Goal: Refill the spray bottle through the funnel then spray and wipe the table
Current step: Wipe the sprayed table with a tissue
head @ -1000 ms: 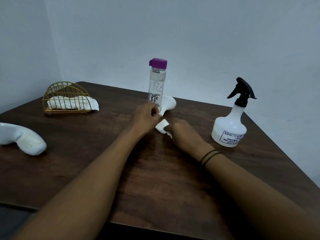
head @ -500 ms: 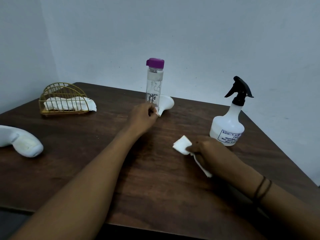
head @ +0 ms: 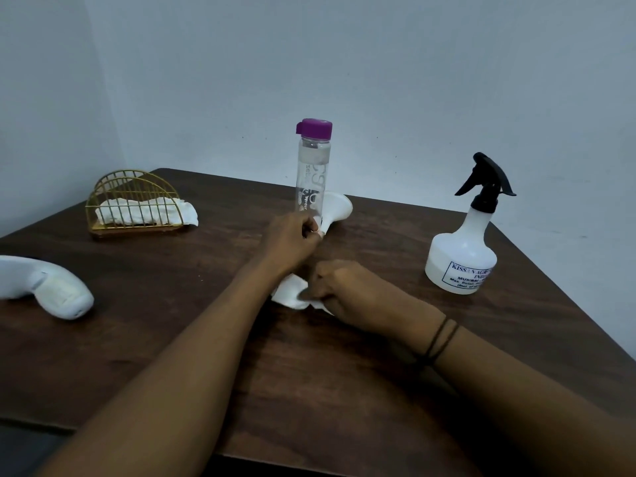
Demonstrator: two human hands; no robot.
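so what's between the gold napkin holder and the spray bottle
In the head view: the purple-capped water bottle, the white funnel behind it, and the left hand at the bottle's base.

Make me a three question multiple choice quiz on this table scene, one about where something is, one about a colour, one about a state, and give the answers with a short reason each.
1. Where does the spray bottle stand?
A. on the right side of the table
B. inside the gold wire holder
C. at the table's left edge

2. What colour is the cap of the clear water bottle?
A. black
B. purple
C. gold

3. What is the right hand doing?
A. squeezing the spray trigger
B. resting idle off the table
C. holding a white cloth down on the table

Answers:
1 A, it stands alone to the right of both hands.
2 B, the cap on top is purple; the black part is the sprayer head.
3 C, its fingers grip the cloth against the wood, while the left hand holds the funnel by the water bottle.
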